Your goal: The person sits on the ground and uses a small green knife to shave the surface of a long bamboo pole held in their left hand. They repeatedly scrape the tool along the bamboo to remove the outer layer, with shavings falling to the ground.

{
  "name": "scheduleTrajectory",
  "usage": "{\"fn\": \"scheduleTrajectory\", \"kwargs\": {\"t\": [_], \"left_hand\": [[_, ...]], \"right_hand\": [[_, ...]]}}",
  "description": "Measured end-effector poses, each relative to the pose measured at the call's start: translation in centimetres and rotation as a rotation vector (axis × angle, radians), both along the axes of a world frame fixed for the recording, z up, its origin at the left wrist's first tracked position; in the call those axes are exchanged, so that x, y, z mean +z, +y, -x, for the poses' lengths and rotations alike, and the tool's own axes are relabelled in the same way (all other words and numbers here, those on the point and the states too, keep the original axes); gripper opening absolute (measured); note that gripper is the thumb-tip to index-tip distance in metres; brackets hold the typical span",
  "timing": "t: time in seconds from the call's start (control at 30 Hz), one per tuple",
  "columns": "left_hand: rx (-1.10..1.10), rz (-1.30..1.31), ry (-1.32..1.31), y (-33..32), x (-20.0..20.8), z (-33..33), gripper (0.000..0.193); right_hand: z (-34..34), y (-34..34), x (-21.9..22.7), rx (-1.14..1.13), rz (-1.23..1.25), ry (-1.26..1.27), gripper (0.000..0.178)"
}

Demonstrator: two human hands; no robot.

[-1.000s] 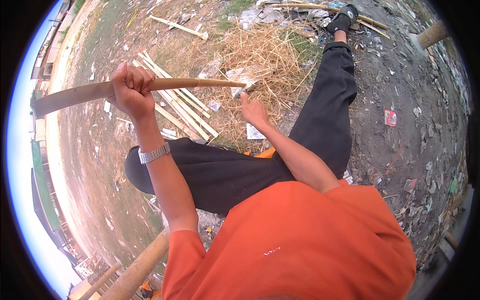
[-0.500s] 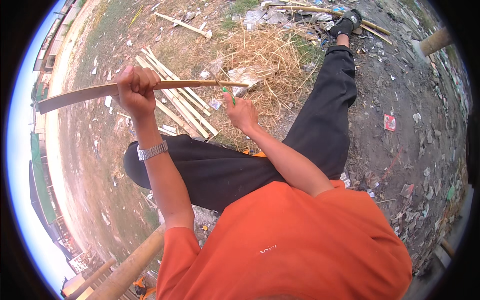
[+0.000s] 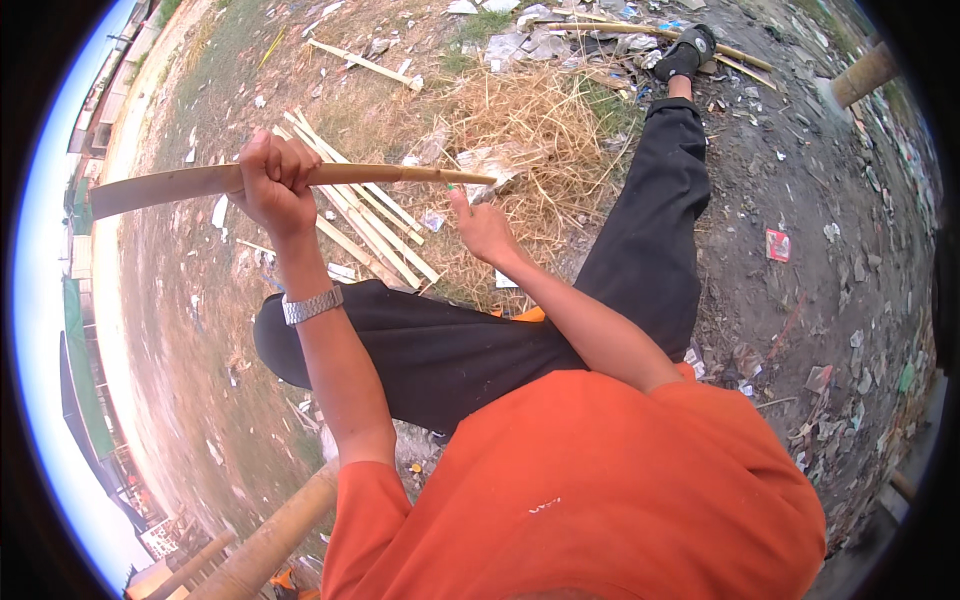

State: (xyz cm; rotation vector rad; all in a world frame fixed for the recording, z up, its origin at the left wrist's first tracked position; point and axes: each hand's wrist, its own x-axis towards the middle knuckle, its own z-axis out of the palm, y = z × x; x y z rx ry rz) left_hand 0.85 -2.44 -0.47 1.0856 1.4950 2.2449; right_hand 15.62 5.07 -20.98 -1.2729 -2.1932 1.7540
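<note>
My left hand (image 3: 276, 188) is closed in a raised fist around a long split bamboo strip (image 3: 375, 174). The strip lies across my view, broad at its left end and narrow toward the right. Just below its narrow end, my right hand (image 3: 487, 232) is closed, thumb pointing up at the strip. A bit of green knife handle (image 3: 452, 187) shows at the thumb; the blade is hidden behind the bamboo. Beyond my left hand, several pale bamboo strips (image 3: 370, 232) lie in a loose bundle on the ground.
Dry straw (image 3: 540, 140) is heaped ahead of my hands, with plastic scraps around it. My black-trousered leg (image 3: 655, 210) stretches out to the right. A thick bamboo pole (image 3: 270, 535) slants at lower left. Another round post (image 3: 863, 75) stands at upper right.
The bamboo strip has shifted slightly right, its broad left end a little higher. The knife blade, visible above the strip before, has dropped out of sight behind it.
</note>
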Motion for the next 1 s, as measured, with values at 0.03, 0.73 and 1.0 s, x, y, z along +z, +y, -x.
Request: {"fn": "scheduleTrajectory", "kwargs": {"t": [0.03, 0.73, 1.0], "left_hand": [[-0.004, -0.004, -0.009, 0.2, 0.1, -0.2, 0.038], [0.120, -0.007, -0.050, 1.9, 0.7, -1.9, 0.038], [0.117, -0.010, -0.065, 2.1, 0.8, -1.4, 0.037]], "right_hand": [[-0.2, 0.2, -1.8, -0.048, -0.025, -0.053, 0.080], [-1.4, 0.9, -0.6, -0.049, 0.048, -0.058, 0.081], [-0.8, 1.1, -2.0, -0.067, 0.036, -0.016, 0.079]]}}
